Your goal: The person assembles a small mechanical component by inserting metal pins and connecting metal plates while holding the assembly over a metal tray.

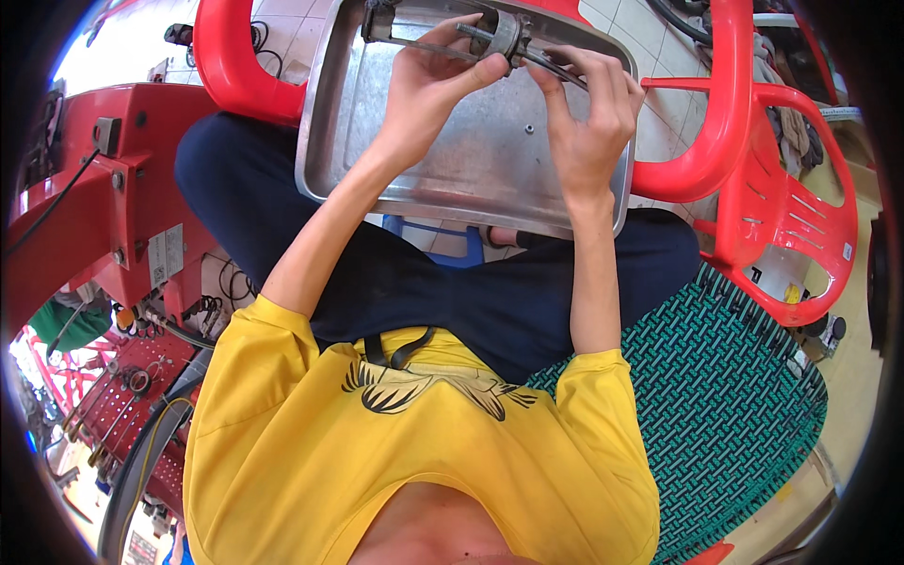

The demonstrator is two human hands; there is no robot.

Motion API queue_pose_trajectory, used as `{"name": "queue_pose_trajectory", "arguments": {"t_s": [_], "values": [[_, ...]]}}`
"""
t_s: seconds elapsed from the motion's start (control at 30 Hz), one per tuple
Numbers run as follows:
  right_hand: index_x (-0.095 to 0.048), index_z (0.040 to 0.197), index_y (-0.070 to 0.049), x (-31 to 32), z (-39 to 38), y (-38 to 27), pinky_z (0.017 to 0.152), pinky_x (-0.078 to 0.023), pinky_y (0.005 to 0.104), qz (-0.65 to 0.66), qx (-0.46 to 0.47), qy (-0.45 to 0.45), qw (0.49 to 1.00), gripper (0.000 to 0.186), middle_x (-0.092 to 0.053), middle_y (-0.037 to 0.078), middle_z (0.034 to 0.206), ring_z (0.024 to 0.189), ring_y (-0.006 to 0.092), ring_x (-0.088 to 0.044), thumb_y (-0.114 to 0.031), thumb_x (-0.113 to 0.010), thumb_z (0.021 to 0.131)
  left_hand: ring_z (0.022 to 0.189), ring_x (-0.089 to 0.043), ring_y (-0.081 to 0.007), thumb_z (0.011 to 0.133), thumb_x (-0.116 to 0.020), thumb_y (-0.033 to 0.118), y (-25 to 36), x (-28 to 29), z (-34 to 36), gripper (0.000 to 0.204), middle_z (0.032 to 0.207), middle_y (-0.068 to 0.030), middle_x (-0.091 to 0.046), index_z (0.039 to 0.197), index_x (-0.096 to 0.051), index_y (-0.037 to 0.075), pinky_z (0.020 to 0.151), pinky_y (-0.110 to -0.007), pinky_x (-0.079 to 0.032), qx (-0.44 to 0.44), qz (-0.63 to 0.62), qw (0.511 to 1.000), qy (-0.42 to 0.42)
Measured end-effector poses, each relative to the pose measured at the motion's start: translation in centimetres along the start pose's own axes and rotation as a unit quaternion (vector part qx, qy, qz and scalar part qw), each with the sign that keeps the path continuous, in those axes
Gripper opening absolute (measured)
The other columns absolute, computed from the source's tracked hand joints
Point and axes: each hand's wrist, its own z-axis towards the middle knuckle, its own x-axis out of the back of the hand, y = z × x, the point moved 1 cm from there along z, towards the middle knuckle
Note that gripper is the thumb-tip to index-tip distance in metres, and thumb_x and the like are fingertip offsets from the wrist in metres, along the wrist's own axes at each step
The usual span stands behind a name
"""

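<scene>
Over a shallow metal tray (344, 160), my left hand (428, 89) grips a round, greyish metal part (508, 36) with its thumb and fingers. Long thin rods run out of this part, and a dark bracket-like end piece (379, 21) shows at the upper left. My right hand (593, 118) is closed on a thin dark metal rod (557, 70) that meets the round part from the right. Whether the rod is fixed to the part or is a separate tool, I cannot tell. A small nut (529, 129) lies on the tray's floor below the hands.
The tray rests on a red plastic chair (240, 66) in front of my knees. Another red chair (786, 212) stands at the right, beside a green-and-black woven seat (725, 405). Red machinery (113, 188) and a perforated red panel (141, 381) crowd the left.
</scene>
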Motion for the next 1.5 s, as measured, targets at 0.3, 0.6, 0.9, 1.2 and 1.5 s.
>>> {"name": "queue_pose_trajectory", "arguments": {"t_s": [0.3, 0.6, 0.9, 1.2, 1.5], "values": [[-0.073, 0.096, -0.012, 0.07, -0.48, 0.43, 0.086, -0.039, 0.0331, -0.005, 0.043, 0.019, 0.999, 0.022, -0.072, -0.003, 0.082, 0.075, 0.0162, -0.066, -0.017, -0.085, 0.077, 0.102, -0.068, -0.0178, 0.098, -0.068, 0.021, -0.19, 0.34, -0.05, 0.039, 0.124, -0.0139, -0.071, 0.129, -0.063, 0.0, 0.085, -0.034, -0.053, 0.005, -0.008, 1.0, -0.011], [-0.069, 0.1, -0.01, -0.02, -0.49, 0.39, 0.085, -0.039, 0.0307, 0.027, 0.015, -0.011, 0.999, 0.017, -0.075, -0.001, 0.078, 0.07, 0.0133, -0.071, -0.01, -0.078, 0.086, 0.098, -0.069, -0.0181, 0.097, -0.069, 0.019, -0.26, 0.11, -0.24, 0.039, 0.122, -0.0138, -0.071, 0.13, -0.062, -0.001, 0.082, -0.033, -0.052, 0.007, -0.016, 1.0, -0.002], [-0.065, 0.111, -0.01, -0.26, -0.41, 0.48, 0.089, -0.04, 0.0334, 0.036, -0.009, -0.016, 0.999, 0.029, -0.075, 0.0, 0.082, 0.075, 0.0156, -0.072, -0.013, -0.079, 0.086, 0.102, -0.068, -0.0159, 0.092, -0.077, 0.019, 0.03, -0.1, -0.34, 0.052, 0.114, -0.0098, -0.073, 0.136, -0.058, -0.002, 0.087, -0.031, -0.052, 0.021, -0.013, 1.0, 0.009], [-0.068, 0.106, -0.01, 0.36, -0.38, -0.05, 0.089, -0.04, 0.0335, 0.016, 0.012, -0.019, 1.0, 0.031, -0.077, 0.0, 0.083, 0.076, 0.0144, -0.072, -0.015, -0.084, 0.08, 0.103, -0.067, -0.0139, 0.089, -0.081, 0.018, -0.01, 0.16, -0.53, 0.057, 0.116, -0.0095, -0.071, 0.137, -0.057, -0.001, 0.093, -0.029, -0.054, 0.026, -0.043, 0.999, 0.006], [-0.069, 0.107, -0.01, 0.04, -0.63, 0.62, 0.087, -0.039, 0.0323, 0.028, 0.031, -0.021, 0.999, 0.026, -0.076, 0.001, 0.078, 0.071, 0.0132, -0.071, -0.011, -0.081, 0.084, 0.102, -0.068, -0.0177, 0.094, -0.074, 0.022, -0.23, 0.06, -0.54, 0.048, 0.114, -0.0112, -0.072, 0.134, -0.059, -0.001, 0.086, -0.034, -0.053, 0.01, -0.007, 1.0, 0.007]]}}
